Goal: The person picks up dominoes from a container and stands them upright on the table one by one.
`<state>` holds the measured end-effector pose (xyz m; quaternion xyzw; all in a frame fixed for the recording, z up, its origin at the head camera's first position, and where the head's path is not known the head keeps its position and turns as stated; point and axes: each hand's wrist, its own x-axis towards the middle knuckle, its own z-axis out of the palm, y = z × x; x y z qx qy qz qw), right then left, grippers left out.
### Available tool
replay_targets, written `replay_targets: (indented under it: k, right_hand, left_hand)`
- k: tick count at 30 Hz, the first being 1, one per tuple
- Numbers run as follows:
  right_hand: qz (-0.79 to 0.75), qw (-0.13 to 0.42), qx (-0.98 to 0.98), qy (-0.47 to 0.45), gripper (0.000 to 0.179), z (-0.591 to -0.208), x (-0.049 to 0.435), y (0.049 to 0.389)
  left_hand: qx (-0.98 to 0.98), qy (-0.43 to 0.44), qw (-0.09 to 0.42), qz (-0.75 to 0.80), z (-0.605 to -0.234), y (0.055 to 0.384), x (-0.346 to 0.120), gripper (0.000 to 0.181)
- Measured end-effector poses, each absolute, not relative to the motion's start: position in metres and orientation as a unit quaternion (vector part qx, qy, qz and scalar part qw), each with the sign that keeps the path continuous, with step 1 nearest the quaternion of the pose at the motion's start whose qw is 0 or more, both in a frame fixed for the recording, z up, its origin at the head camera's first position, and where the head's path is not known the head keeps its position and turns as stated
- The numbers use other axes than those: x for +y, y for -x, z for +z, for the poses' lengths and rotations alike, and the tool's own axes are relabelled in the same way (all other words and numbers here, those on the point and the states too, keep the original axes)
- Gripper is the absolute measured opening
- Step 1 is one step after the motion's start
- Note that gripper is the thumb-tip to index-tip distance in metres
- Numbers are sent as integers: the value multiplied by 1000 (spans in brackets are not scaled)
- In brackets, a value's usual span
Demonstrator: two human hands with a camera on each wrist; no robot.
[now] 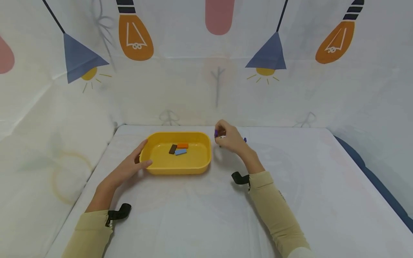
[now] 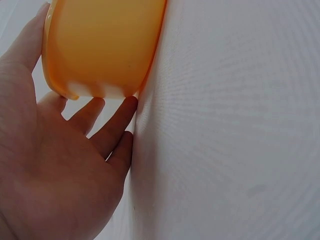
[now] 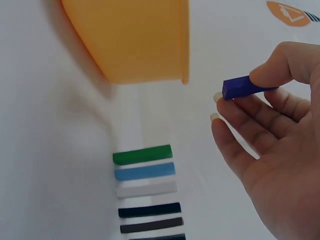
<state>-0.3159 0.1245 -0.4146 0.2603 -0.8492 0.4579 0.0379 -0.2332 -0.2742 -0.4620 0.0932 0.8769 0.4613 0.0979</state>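
Note:
A yellow tray (image 1: 175, 171) stands on the white table. In it lie a dark brown bar (image 1: 172, 149), an orange bar (image 1: 182, 146) and a light blue bar (image 1: 180, 152). My left hand (image 1: 130, 165) grips the tray's left end, thumb over the rim, fingertips against the outer wall (image 2: 105, 55). Just right of the tray, my right hand (image 1: 230, 138) pinches a purple bar (image 3: 240, 87) between thumb and fingers, off the table. Below that hand, the right wrist view shows a row of bars, among them a green bar (image 3: 142, 154) and a blue bar (image 3: 145, 171).
The row continues with a white bar (image 3: 146, 189) and several dark bars (image 3: 150, 209). My right hand mostly hides it in the head view; a small purple piece (image 1: 245, 139) shows beyond. A white cloth wall (image 1: 193, 89) printed with lamps stands behind the table.

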Motion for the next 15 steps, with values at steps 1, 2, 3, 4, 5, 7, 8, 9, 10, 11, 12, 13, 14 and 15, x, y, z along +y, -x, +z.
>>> replay_targets:
  k: [1, 2, 3, 4, 5, 7, 8, 9, 10, 11, 12, 13, 14, 15]
  right_hand:
    - [458, 39, -850, -257, 26, -414, 127, 316]
    - [458, 40, -851, -254, 26, -413, 129, 316]
    - [458, 42, -852, -251, 26, -412, 131, 316]
    - [458, 44, -853, -248, 25, -411, 133, 316]
    - [461, 45, -852, -245, 26, -410, 136, 317]
    - [465, 45, -851, -238, 25, -410, 140, 317]
    - [468, 45, -851, -234, 25, -410, 142, 317]
    - [470, 45, -851, -231, 25, -410, 144, 317]
    - [469, 44, -852, -229, 25, -410, 146, 317]
    - [469, 44, -852, -228, 25, -410, 147, 317]
    - [467, 44, -854, -226, 24, -410, 149, 317]
    - [465, 44, -855, -223, 25, -409, 150, 317]
    - [465, 44, -856, -220, 25, -409, 152, 317]
    - [463, 44, -858, -218, 25, -408, 153, 316]
  left_hand:
    - [875, -94, 98, 464, -462, 233, -274, 90]
    - [875, -94, 98, 465, -462, 233, -274, 90]
    - [874, -94, 98, 467, -462, 233, -274, 90]
    - [873, -94, 98, 468, -462, 233, -274, 90]
    - [873, -94, 99, 469, -462, 233, -274, 90]
    - [872, -95, 100, 471, -462, 233, -274, 90]
    - [872, -94, 101, 470, -462, 233, -274, 90]
    - [872, -94, 100, 470, -462, 233, -274, 90]
    - [872, -95, 100, 470, -462, 233, -274, 90]
    - [872, -94, 100, 470, -462, 233, -274, 90]
    - [872, -95, 100, 469, -462, 233, -274, 90]
    - [873, -94, 99, 468, -462, 233, -274, 90]
    - [873, -94, 98, 468, -461, 233, -274, 90]
    - [874, -94, 98, 467, -461, 233, -274, 90]
